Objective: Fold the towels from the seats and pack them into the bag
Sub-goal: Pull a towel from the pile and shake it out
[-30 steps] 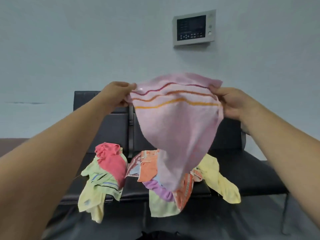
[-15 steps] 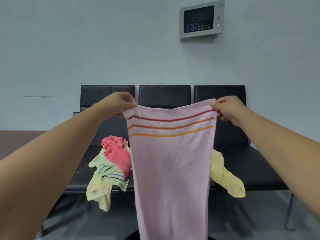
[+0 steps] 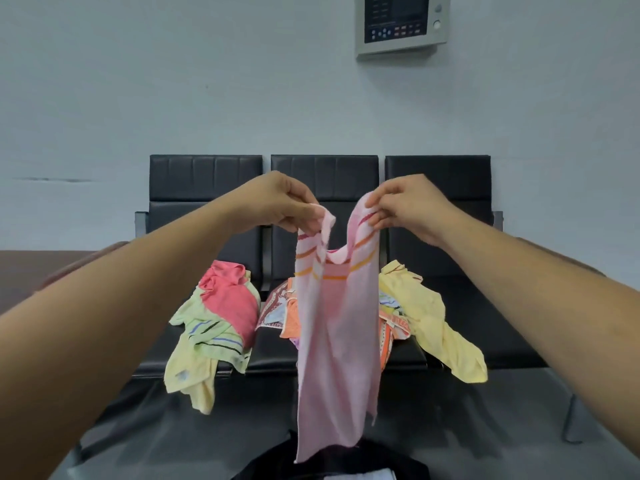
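A pink towel [image 3: 336,344] with red and orange stripes hangs lengthwise in front of me. My left hand [image 3: 280,202] pinches its top left corner and my right hand [image 3: 405,206] pinches its top right corner. The two corners are close together, so the top edge sags between them. Behind it, loose towels lie on the black seats [image 3: 450,306]: a red one [image 3: 232,303] over a pale green striped one [image 3: 207,341], an orange patterned one [image 3: 388,337], and a yellow one [image 3: 436,320]. The dark bag [image 3: 346,462] sits at the bottom edge, partly hidden by the towel.
The three-seat black bench [image 3: 325,181] stands against a pale wall. A control panel [image 3: 401,24] is mounted high on the wall at the right. Grey floor [image 3: 519,427] lies in front of the bench.
My hands have moved together, bringing the towel's top corners close; the towel, stretched wide half a second ago, now hangs narrower with a sagging top edge.
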### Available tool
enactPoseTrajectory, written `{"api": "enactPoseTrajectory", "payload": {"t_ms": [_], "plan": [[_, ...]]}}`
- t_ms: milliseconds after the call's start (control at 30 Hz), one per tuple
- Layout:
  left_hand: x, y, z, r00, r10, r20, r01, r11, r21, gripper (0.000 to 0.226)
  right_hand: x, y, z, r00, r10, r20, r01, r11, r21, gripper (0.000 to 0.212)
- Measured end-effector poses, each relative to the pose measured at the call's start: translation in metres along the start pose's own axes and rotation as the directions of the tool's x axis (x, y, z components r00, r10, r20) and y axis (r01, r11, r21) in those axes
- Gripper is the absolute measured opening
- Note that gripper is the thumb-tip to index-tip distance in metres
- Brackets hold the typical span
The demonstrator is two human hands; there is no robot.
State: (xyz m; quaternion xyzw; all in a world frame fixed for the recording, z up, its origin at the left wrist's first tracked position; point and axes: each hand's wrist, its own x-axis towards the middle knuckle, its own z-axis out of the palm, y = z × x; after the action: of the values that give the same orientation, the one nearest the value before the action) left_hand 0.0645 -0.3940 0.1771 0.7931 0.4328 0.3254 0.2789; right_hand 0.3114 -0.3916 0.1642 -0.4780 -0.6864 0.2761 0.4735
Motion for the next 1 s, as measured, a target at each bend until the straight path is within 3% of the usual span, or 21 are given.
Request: {"api": "enactPoseTrajectory", "payload": {"t_ms": [33, 100, 167, 333, 400, 467, 533, 600, 700, 833, 933, 1000], "plan": [[0.002, 0.002, 0.004, 1.000, 0.005, -0.004, -0.005, 1.000, 0.004, 0.020, -0.002, -0.003, 0.005, 0.996, -0.019, 0.086, 0.017, 1.000, 0.024, 0.012], [0.006, 0.005, 0.010, 1.000, 0.007, -0.006, -0.006, 0.999, 0.047, 0.017, -0.006, -0.008, 0.013, 0.970, -0.057, 0.237, 0.056, 0.998, 0.010, 0.024], [0.008, 0.006, 0.014, 1.000, -0.001, 0.002, 0.001, 0.996, 0.093, 0.015, -0.008, -0.010, 0.020, 0.950, -0.092, 0.298, 0.122, 0.989, -0.085, 0.031], [0.009, -0.002, 0.014, 1.000, -0.016, 0.022, 0.015, 0.997, 0.079, 0.023, -0.006, -0.007, 0.024, 0.959, -0.150, 0.240, 0.216, 0.935, -0.280, 0.017], [0.007, -0.011, 0.013, 0.989, -0.083, 0.126, 0.068, 0.991, 0.116, 0.020, -0.006, -0.006, 0.020, 0.960, -0.162, 0.227, 0.227, 0.928, -0.296, 0.018], [0.001, -0.022, 0.014, 0.942, -0.208, 0.263, 0.151, 0.963, 0.224, 0.016, -0.006, -0.004, 0.015, 0.962, -0.167, 0.217, 0.232, 0.918, -0.321, 0.019], [-0.005, -0.032, 0.013, 0.900, -0.321, 0.295, 0.187, 0.896, 0.402, 0.016, -0.006, 0.001, 0.007, 0.963, -0.150, 0.226, 0.231, 0.889, -0.394, 0.019], [-0.010, -0.039, 0.010, 0.915, -0.333, 0.227, 0.197, 0.860, 0.470, 0.017, -0.008, 0.009, -0.001, 0.961, -0.098, 0.257, 0.219, 0.836, -0.503, 0.016], [-0.011, -0.047, 0.001, 0.967, -0.243, 0.084, 0.194, 0.904, 0.380, 0.024, -0.011, 0.024, -0.006, 0.967, -0.025, 0.255, 0.168, 0.811, -0.560, 0.014], [-0.007, -0.046, 0.002, 0.989, -0.077, -0.127, 0.106, 0.963, 0.247, 0.025, -0.013, 0.037, -0.005, 0.993, -0.066, 0.093, 0.101, 0.894, -0.437, 0.008], [-0.007, -0.044, 0.007, 0.970, -0.039, -0.240, 0.067, 0.992, 0.108, 0.026, -0.014, 0.037, -0.005, 0.996, -0.091, 0.025, 0.094, 0.928, -0.361, 0.006], [-0.007, -0.045, 0.009, 0.966, -0.016, -0.260, 0.055, 0.988, 0.144, 0.026, -0.014, 0.037, -0.005, 0.996, -0.083, 0.010, 0.081, 0.928, -0.363, 0.007]]}}
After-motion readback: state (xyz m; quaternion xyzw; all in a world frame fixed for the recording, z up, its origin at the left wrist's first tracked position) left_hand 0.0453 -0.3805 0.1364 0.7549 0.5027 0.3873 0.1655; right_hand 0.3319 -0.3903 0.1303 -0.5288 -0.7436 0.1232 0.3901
